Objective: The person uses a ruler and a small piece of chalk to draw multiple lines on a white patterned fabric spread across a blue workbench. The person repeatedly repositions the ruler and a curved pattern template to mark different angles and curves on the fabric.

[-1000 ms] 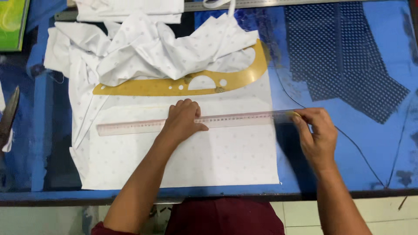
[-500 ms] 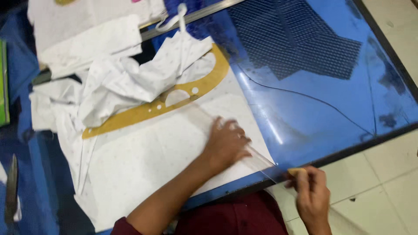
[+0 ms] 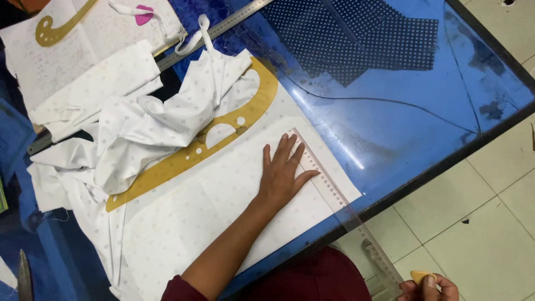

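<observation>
down on the blue counter, the left hand lay flat, fingers spread apart, palm pressed on the white cloth that covered the near part of the counter. its thumb side rested just beside the clear ruler, and the fingertips seemed to touch the ruler's inner edge near its far end. the ruler ran slantwise from the cloth out past the counter's dark rim and over the tiled floor.

at the bottom edge of the view, the right hand was only partly seen; its grip was closed on a small yellow piece of chalk, pinched between thumb and fingers, close to the ruler's near end, whether touching it could not be told.

beyond the left hand, a long yellow curved ruler lay on the cloth, partly under a bunched heap of white fabric. farther off sat a metal ruler, a dark blue dotted fabric on the counter, a second small yellow curve and a pink bit at the top left.
</observation>
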